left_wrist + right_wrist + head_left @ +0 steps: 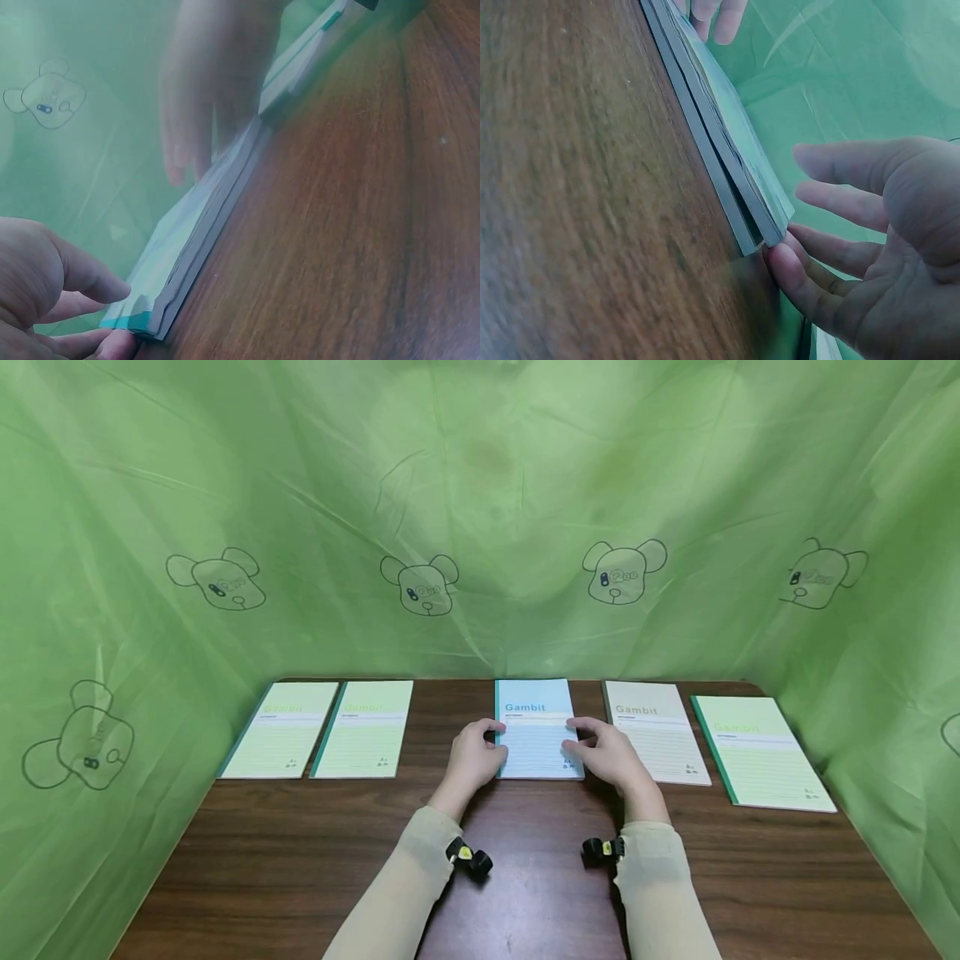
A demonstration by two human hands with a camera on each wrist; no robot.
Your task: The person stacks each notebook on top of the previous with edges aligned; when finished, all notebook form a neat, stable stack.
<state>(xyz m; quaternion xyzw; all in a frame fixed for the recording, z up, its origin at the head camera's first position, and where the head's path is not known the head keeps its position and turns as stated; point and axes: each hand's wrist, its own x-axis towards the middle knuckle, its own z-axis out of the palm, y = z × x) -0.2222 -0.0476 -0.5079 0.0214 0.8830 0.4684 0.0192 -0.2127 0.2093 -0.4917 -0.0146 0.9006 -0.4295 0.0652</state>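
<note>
A blue notebook (536, 697) printed "Gambit" lies at the far middle of the table, its dark teal spine on the left. My left hand (477, 752) holds its left edge, with the thumb over the cover and fingers at the spine, as the left wrist view shows. At the right edge is my right hand (607, 756); in the right wrist view its fingertips (784, 262) touch the corner while the thumb stands apart above the cover. Along the near edge two layers (712, 142) show, with a narrow gap between them widening toward the right corner.
Two green notebooks (288, 727) (367, 727) lie to the left. On the right, a grey notebook (648, 727) lies partly behind my right hand, and another green notebook (761, 752) sits beyond it. Green sheeting (510, 627) surrounds the brown wooden table (247, 860).
</note>
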